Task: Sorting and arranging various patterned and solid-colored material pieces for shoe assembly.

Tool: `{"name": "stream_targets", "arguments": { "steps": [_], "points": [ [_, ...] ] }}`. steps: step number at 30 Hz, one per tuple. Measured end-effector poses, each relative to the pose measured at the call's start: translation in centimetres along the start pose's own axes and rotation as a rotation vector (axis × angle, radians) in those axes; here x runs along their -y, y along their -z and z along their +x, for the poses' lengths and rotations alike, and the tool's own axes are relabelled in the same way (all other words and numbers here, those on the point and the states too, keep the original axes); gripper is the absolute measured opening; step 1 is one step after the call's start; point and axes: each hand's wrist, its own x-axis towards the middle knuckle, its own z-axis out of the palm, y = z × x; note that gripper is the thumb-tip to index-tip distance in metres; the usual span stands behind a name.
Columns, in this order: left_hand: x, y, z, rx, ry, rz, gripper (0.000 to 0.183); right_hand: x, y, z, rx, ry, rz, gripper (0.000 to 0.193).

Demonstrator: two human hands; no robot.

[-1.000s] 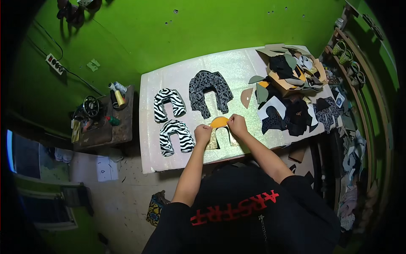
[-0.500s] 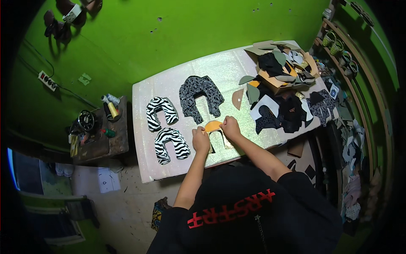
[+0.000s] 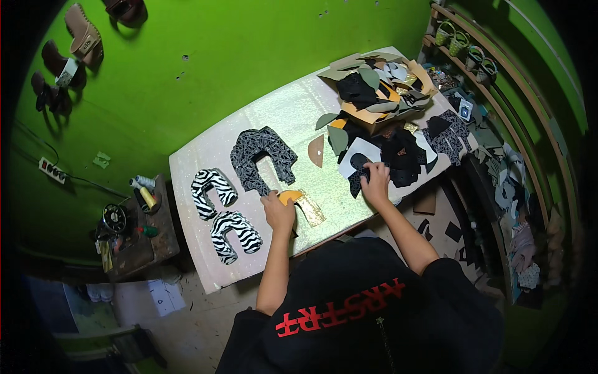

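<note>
My left hand (image 3: 278,212) is closed on the left end of a curved orange piece (image 3: 290,196), pinning it against the table. Under it lies an arch-shaped gold glitter piece (image 3: 311,209), its left leg mostly covered by my hand. To the right, my right hand (image 3: 375,182) rests with bent fingers on a dark patterned cut piece (image 3: 355,182) that overlaps a white sheet (image 3: 366,149). A stack of grey-black patterned arch pieces (image 3: 246,163) lies beyond my left hand. Two stacks of zebra-striped arch pieces, a far one (image 3: 203,193) and a near one (image 3: 235,235), lie left of it.
A box (image 3: 374,115) heaped with scraps stands at the table's far right. Beside it lie black offcuts (image 3: 403,159) and a brown half-round piece (image 3: 316,151). Thread spools (image 3: 144,194) stand on a small side table at left. Wooden shelving (image 3: 483,78) runs along the right.
My right hand has let go of the orange piece and moved right onto the dark offcuts. My left hand stays on the orange piece. The whole view has swung to the right.
</note>
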Motion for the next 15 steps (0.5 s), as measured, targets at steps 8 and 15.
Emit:
{"name": "stream_targets", "arguments": {
  "steps": [8,15],
  "points": [
    [-5.9,-5.8,1.6,0.265,-0.395,-0.182,0.027,-2.0,4.7,3.6,-0.013,-0.151,-0.252,0.06],
    [-10.6,-9.5,1.7,0.421,-0.686,-0.222,0.033,-5.0,6.2,5.2,-0.305,-0.35,-0.263,0.081]
  ]
}}
